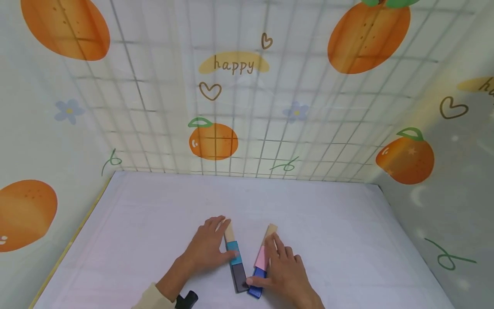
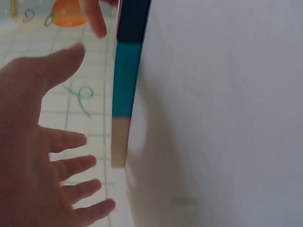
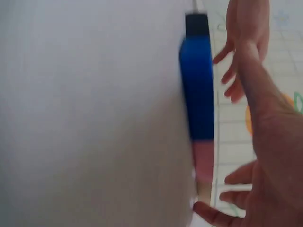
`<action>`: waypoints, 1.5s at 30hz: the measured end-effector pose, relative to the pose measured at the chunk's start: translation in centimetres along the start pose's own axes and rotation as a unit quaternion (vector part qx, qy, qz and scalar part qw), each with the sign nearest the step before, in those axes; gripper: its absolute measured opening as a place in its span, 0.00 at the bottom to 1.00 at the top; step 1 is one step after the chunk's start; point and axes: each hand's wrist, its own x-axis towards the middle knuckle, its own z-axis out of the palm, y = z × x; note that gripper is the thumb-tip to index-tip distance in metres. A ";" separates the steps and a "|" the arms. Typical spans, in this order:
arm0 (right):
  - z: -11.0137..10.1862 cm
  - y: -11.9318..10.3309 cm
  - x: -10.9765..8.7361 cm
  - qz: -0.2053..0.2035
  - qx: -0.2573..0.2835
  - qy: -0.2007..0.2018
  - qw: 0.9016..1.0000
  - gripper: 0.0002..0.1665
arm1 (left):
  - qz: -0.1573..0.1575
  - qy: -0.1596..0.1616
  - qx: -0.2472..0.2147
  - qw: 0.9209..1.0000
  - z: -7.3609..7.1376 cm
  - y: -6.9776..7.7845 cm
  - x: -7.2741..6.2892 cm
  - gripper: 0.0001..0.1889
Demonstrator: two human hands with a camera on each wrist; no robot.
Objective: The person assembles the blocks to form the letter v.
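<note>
Two rows of blocks lie on the table in a V, their near ends close together. The left row runs from a plain wooden block (image 1: 229, 232) through a teal block (image 1: 233, 246) to a dark block (image 1: 239, 277). The right row has a plain wooden block (image 1: 272, 228), a pink block (image 1: 260, 258) and a blue block (image 1: 255, 289). My left hand (image 1: 204, 246) lies along the left row, fingertips by the wooden block and thumb by the teal one. My right hand (image 1: 287, 272) is beside the right row, its thumb over the blue block. In both wrist views the fingers are spread.
A white cloth covers the table (image 1: 154, 214). Behind it hangs a printed curtain (image 1: 247, 103) with oranges over a wire grid, and more printed cloth (image 1: 455, 223) stands at the right. A black object (image 1: 188, 299) sits by my left wrist.
</note>
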 end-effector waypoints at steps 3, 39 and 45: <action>0.0 1.1 0.0 -0.024 -0.009 -0.001 1.000 0.82 | 0.022 -0.039 0.018 0.999 0.6 0.6 -0.6 0.55; -0.2 2.0 0.3 -0.055 -0.020 -0.008 0.998 0.85 | 0.056 -0.105 0.040 0.992 1.6 2.0 -2.0 0.58; -0.2 2.0 0.2 -0.056 -0.017 -0.006 0.998 0.84 | 0.052 -0.106 0.039 0.992 1.6 2.0 -1.9 0.58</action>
